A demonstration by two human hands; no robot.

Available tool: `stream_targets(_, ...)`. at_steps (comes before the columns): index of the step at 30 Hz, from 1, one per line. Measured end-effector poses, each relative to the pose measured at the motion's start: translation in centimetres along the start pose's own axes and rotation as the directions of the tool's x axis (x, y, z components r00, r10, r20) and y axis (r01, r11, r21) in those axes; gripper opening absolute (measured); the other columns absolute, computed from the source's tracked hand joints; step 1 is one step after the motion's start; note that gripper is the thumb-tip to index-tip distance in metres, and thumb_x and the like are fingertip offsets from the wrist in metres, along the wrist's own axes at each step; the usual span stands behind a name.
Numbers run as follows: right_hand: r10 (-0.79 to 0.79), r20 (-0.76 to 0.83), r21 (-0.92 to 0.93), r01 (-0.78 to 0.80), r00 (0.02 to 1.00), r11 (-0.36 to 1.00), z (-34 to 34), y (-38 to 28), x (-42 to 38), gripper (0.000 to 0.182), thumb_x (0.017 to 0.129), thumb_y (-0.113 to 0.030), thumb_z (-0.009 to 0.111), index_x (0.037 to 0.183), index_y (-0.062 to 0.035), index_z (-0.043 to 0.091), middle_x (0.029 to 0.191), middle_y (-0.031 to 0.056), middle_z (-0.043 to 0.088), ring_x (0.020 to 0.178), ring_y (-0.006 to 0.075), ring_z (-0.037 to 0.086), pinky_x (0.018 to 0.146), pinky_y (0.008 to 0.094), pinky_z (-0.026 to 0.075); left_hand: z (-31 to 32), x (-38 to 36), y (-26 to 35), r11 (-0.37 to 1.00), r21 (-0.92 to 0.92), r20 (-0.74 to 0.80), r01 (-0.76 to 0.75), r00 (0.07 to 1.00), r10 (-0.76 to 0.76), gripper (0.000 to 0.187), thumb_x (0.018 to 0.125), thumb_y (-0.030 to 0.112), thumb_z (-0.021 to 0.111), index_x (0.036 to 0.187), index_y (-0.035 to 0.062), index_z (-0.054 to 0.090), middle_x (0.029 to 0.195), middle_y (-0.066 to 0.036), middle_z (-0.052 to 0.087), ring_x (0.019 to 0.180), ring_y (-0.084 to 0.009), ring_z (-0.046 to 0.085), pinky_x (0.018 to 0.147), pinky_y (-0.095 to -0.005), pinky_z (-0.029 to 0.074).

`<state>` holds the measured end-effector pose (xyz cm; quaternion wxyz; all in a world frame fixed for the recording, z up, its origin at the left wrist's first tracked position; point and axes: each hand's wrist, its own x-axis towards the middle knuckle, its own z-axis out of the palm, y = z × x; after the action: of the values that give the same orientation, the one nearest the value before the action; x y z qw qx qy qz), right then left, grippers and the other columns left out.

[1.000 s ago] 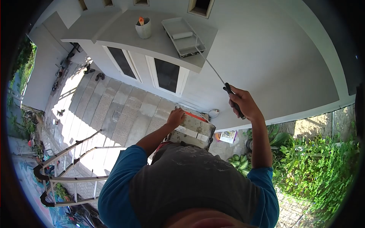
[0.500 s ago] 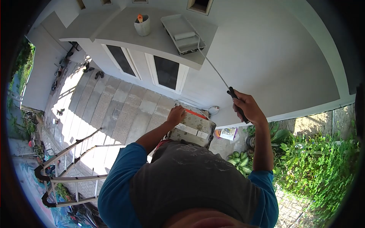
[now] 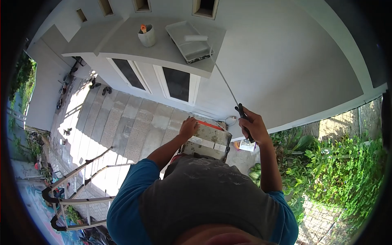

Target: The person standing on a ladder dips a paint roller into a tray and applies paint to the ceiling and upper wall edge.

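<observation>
My right hand is closed round the black handle of a long-rod paint roller. The white roller head is over the upper part of a grey paint tray, which lies on a ledge; whether it touches the tray is unclear. Left of the tray a white bucket holds a brush with an orange handle. My left hand grips the left top edge of a paint-spotted platform with a red-orange strip, right in front of my body.
The grey ledge juts from the wall above two windows. A ladder frame stands at the lower left over the paved ground. Green plants grow at the right, below the wall.
My right hand has moved left and down in view. The roller head has shifted from the tray's lower part toward its upper part. My left hand stays on the platform; the view has shifted slightly.
</observation>
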<state>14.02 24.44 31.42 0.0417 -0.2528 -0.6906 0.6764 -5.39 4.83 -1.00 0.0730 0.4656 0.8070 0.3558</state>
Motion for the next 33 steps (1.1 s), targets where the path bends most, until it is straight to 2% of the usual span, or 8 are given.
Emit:
stream_targets(5, -0.016, -0.130, 0.112, 0.031, 0.991, 0.993, -1.2, 0.2, -4.0, 0.055, 0.094, -0.004, 0.059, 0.146, 0.0020, 0.043, 0.062, -0.0030, 0.047, 0.044, 0.0064, 0.044, 0.040, 0.0237, 0.036, 0.3, 0.0, -0.1, 1.000, 0.009, -0.015, -0.030, 0.999, 0.030, 0.022, 0.089, 0.025, 0.066, 0.100, 0.0060, 0.063, 0.101, -0.010, 0.060, 0.101, -0.0322, 0.058, 0.087, -0.0472, 0.045)
stream_targets(12, -0.011, -0.309, 0.002, 0.013, 0.951, 1.000, -2.8, 5.0, -11.1, 0.045, 0.092, -0.006, 0.065, 0.135, 0.0037, 0.054, 0.057, -0.0047, 0.047, 0.042, 0.0055, 0.044, 0.040, 0.0235, 0.036, 0.4, 1.3, -0.5, 0.990, 0.100, -0.004, -0.095, 0.995, 0.096, 0.015, 0.089, 0.022, 0.066, 0.091, 0.0070, 0.066, 0.090, -0.010, 0.061, 0.089, -0.0329, 0.061, 0.081, -0.0474, 0.046)
stream_targets(16, 0.065, -0.394, 0.099, -0.028, 0.917, 0.995, -2.6, 9.0, -15.5, 0.045, 0.092, -0.007, 0.066, 0.134, 0.0033, 0.055, 0.057, -0.0043, 0.048, 0.042, 0.0056, 0.045, 0.040, 0.0242, 0.035, 0.2, 3.7, 0.4, 0.938, 0.326, 0.217, -0.117, 0.975, 0.047, 0.033, 0.094, 0.035, 0.058, 0.081, 0.0078, 0.070, 0.083, -0.010, 0.063, 0.083, -0.0325, 0.063, 0.078, -0.0497, 0.046)
stream_targets(20, 0.104, -0.495, 0.146, -0.036, 0.863, 0.989, -1.3, 11.8, -19.0, 0.044, 0.092, -0.005, 0.067, 0.134, 0.0023, 0.055, 0.055, -0.0046, 0.047, 0.041, 0.0056, 0.044, 0.039, 0.0243, 0.034, 0.7, 4.3, 1.3, 0.850, 0.469, 0.362, -0.239, 0.930, 0.062, 0.048, 0.097, 0.046, 0.047, 0.087, 0.0072, 0.073, 0.092, -0.012, 0.067, 0.092, -0.0332, 0.064, 0.082, -0.0502, 0.049)
stream_targets(24, 0.086, -0.597, 0.159, 0.013, 0.797, 0.987, 0.1, 12.9, -21.9, 0.045, 0.091, -0.004, 0.067, 0.135, 0.0017, 0.055, 0.057, -0.0040, 0.049, 0.043, 0.0055, 0.046, 0.041, 0.0248, 0.035, 0.0, 4.6, 2.2, 0.893, 0.426, 0.501, -0.148, 0.860, -0.096, 0.057, 0.101, 0.049, 0.040, 0.093, 0.0045, 0.074, 0.100, -0.015, 0.072, 0.102, -0.0355, 0.062, 0.086, -0.0518, 0.051)
stream_targets(28, 0.057, -0.685, 0.041, -0.040, 0.727, 0.998, 0.6, 13.5, -23.9, 0.050, 0.090, -0.007, 0.069, 0.138, -0.0020, 0.055, 0.062, -0.0032, 0.051, 0.049, 0.0060, 0.049, 0.044, 0.0258, 0.038, 1.0, 4.9, 1.2, 0.904, 0.427, 0.434, -0.014, 0.880, -0.192, 0.062, 0.101, 0.053, 0.038, 0.098, 0.0039, 0.075, 0.101, -0.016, 0.072, 0.106, -0.0368, 0.061, 0.089, -0.0509, 0.051)
stream_targets(32, 0.025, -0.761, 0.010, -0.027, 0.648, 1.000, 0.7, 13.2, -25.8, 0.050, 0.090, -0.009, 0.069, 0.138, -0.0022, 0.055, 0.061, -0.0033, 0.051, 0.048, 0.0055, 0.049, 0.043, 0.0254, 0.037, 0.5, 4.7, 1.3, 0.898, 0.427, 0.472, -0.105, 0.873, -0.122, 0.065, 0.100, 0.055, 0.037, 0.097, 0.0022, 0.075, 0.100, -0.017, 0.072, 0.107, -0.0375, 0.061, 0.088, -0.0516, 0.051)
stream_targets(33, 0.015, -0.772, 0.022, 0.004, 0.636, 1.000, 0.5, 13.0, -26.4, 0.041, 0.091, -0.007, 0.069, 0.130, 0.0004, 0.057, 0.060, -0.0029, 0.051, 0.047, 0.0059, 0.050, 0.043, 0.0250, 0.038, 0.2, 4.7, 1.4, 0.901, 0.418, 0.476, -0.115, 0.873, -0.109, 0.065, 0.101, 0.055, 0.037, 0.096, 0.0016, 0.075, 0.099, -0.018, 0.072, 0.106, -0.0376, 0.061, 0.087, -0.0517, 0.051)
